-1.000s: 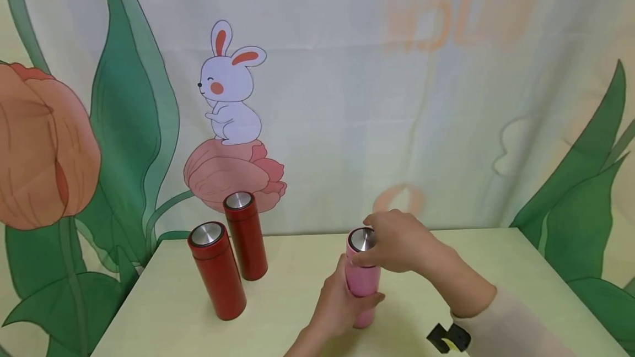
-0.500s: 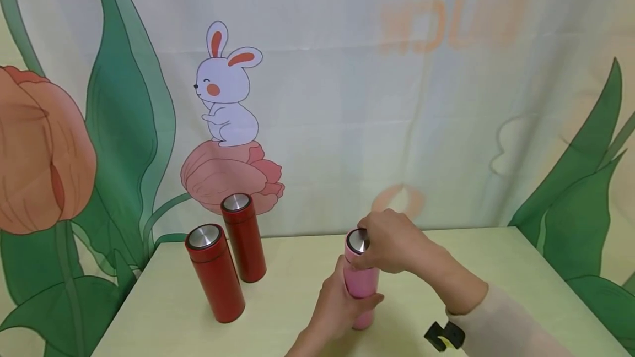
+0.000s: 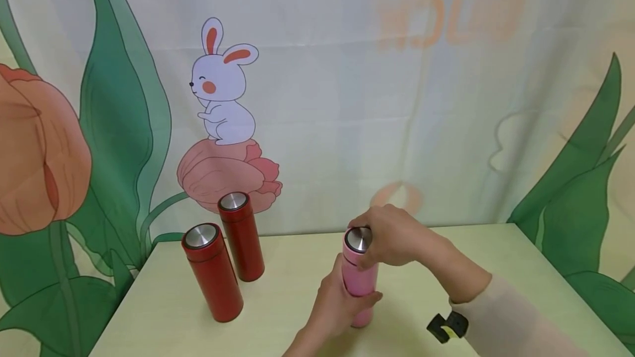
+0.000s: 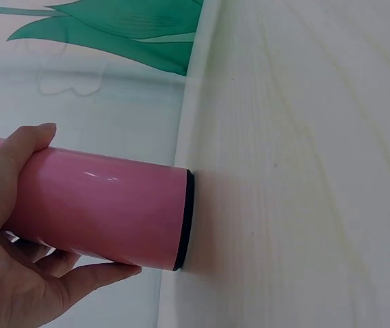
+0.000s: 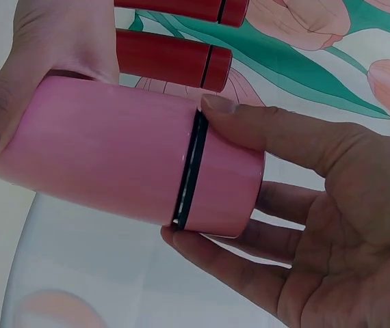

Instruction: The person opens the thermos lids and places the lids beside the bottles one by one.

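Observation:
A pink thermos flask (image 3: 360, 280) stands roughly upright over the table, its steel-topped lid (image 3: 358, 239) facing up. My left hand (image 3: 334, 299) wraps round its lower body, thumb on the near side. In the left wrist view the flask's black base (image 4: 185, 220) is at the tabletop; whether it touches, I cannot tell. From above, my right hand (image 3: 394, 236) grips the lid between thumb and fingers. A dark ring (image 5: 191, 169) shows between lid and body in the right wrist view. The palm side of my right hand (image 5: 359, 219) faces that camera.
Two red thermos flasks, a nearer one (image 3: 215, 277) and a farther one (image 3: 244, 241), stand upright on the left of the pale table (image 3: 292, 258). Behind the table hangs a curtain (image 3: 337, 98) printed with a rabbit and flowers. A black clip (image 3: 447, 328) is near the right sleeve.
My right hand's fingers have shifted round the lid, reaching farther over its far left rim. The left hand keeps its grip on the body. The head view has drifted slightly.

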`<state>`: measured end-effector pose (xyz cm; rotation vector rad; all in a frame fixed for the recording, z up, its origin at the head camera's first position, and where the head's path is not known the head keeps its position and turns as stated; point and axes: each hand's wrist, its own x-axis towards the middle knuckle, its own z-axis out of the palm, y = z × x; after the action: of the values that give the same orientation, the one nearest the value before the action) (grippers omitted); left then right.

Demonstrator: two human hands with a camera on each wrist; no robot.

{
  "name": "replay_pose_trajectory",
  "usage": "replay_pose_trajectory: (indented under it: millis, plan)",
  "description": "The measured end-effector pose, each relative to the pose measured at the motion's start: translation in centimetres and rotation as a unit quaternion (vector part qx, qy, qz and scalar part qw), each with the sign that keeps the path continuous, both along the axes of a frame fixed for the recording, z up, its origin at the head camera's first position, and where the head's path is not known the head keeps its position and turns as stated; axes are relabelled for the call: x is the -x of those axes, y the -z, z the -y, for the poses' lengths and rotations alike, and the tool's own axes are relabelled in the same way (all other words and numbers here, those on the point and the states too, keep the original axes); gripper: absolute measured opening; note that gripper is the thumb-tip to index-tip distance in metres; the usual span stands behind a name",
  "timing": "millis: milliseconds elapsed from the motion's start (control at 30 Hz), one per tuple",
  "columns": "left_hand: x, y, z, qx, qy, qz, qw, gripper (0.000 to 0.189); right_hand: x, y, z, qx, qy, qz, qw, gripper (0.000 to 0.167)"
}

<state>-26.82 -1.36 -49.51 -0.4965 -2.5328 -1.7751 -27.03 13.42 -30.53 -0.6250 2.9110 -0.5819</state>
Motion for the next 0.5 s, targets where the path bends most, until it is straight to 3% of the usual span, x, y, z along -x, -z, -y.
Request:
replay_pose_trajectory:
  millis: [500]
  plan:
    - [0.11, -0.09, 0.1, 0.008, -0.002, -0.002, 1.0, 0.076, 0.61, -0.28, -0.37, 0.002, -0.019, 0.029, 0.9994, 0.068]
